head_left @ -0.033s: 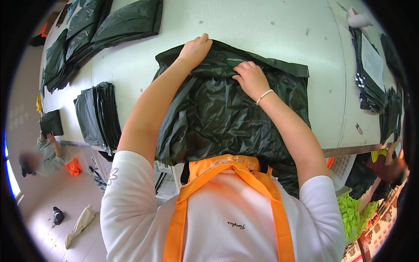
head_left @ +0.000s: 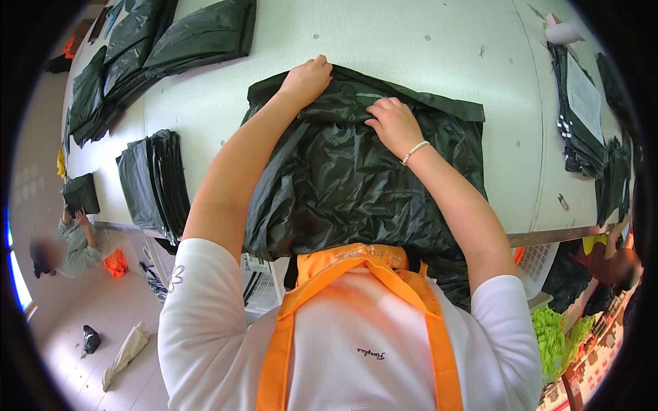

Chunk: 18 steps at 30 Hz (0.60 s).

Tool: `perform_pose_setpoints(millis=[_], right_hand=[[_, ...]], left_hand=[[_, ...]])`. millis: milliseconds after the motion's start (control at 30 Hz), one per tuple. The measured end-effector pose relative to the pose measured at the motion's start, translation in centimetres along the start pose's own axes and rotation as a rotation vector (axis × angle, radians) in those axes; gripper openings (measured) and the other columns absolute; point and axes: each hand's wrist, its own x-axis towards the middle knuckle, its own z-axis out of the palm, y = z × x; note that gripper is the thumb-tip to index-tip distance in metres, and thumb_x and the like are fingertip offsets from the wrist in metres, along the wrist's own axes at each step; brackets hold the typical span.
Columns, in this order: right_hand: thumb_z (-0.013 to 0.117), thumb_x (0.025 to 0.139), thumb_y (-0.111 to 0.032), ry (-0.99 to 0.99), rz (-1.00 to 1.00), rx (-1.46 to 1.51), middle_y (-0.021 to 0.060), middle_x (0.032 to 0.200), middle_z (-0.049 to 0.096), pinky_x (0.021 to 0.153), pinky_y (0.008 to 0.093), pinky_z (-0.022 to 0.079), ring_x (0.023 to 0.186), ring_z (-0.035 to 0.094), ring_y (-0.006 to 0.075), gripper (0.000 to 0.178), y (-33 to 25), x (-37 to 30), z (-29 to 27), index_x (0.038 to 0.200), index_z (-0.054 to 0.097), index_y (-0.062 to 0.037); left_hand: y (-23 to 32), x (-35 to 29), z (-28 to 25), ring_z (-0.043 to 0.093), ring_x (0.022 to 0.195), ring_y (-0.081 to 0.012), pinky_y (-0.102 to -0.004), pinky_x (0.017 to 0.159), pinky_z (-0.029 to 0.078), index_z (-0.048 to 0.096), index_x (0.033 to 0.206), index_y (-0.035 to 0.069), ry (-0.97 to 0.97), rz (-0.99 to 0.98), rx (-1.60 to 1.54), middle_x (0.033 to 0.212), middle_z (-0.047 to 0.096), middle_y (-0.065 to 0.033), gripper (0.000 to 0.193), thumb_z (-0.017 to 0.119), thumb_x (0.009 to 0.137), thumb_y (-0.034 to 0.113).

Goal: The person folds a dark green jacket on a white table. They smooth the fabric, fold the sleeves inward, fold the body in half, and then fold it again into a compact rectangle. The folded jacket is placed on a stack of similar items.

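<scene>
A large piece of dark green, shiny, crinkled fabric lies spread on the pale table in front of me, its near part hanging over the edge against my body. A folded band runs along its far edge. My left hand pinches that far edge left of the middle, fingers closed on the cloth. Nearer and to the right, my right hand has its fingers bent and pressed together on the fabric, beside a short pale stitched line. The fingertips are partly hidden in the folds.
Folded dark piles lie at the table's far left, with another stack near its left front. Dark bundles with a white sheet lie at the right, beside a white roll. A person handles a dark folded piece at the left.
My left hand and the fabric's far edge sit very slightly nearer to me. My right hand keeps its place.
</scene>
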Motion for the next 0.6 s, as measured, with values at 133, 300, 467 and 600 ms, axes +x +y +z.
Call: perform_pose_setpoints(millis=[133,300,467,600], right_hand=[[0.067,0.077,-0.019,-0.018,0.020,-0.003,0.0045,0.090,0.060,0.083,0.0354,0.044,0.093,0.054,0.0242,0.017,-0.1,0.1,-0.3,0.089,0.066,-0.0068],[0.065,0.080,-0.020,-0.020,-0.001,-0.019,0.0042,0.089,0.059,0.081,0.0357,0.045,0.092,0.054,0.0239,0.014,-0.2,0.3,-0.1,0.087,0.066,-0.0079],[0.059,0.085,-0.022,-0.056,0.008,-0.059,0.0073,0.080,0.060,0.076,0.0379,0.046,0.083,0.056,0.0264,0.016,1.0,1.8,-0.1,0.083,0.066,-0.0079],[0.049,0.093,-0.030,-0.407,0.352,0.011,0.0158,0.090,0.067,0.076,0.0436,0.050,0.087,0.062,0.0345,0.033,0.6,5.2,-2.2,0.090,0.067,-0.0034]], left_hand=[[0.4,0.0,-0.1,0.061,0.085,-0.0282,-0.0389,0.071,0.052,0.054,0.096,0.008,0.038,-0.016,-0.040,0.093,0.056,-0.0082,0.014,0.056,0.087,0.018],[0.0,0.4,0.1,0.062,0.081,-0.0290,-0.0410,0.064,0.051,0.051,0.095,0.008,0.081,-0.056,-0.056,0.086,0.059,-0.0090,0.019,0.053,0.090,0.026],[1.3,0.7,-4.8,0.062,0.069,-0.0309,-0.0415,0.060,0.050,0.050,0.092,0.008,-0.118,-0.157,-0.058,0.073,0.059,-0.0085,0.020,0.052,0.091,0.028],[-0.5,-0.8,-6.5,0.062,0.069,-0.0305,-0.0405,0.058,0.050,0.050,0.090,0.008,0.009,0.258,-0.069,0.071,0.059,-0.0084,0.019,0.054,0.090,0.027]])
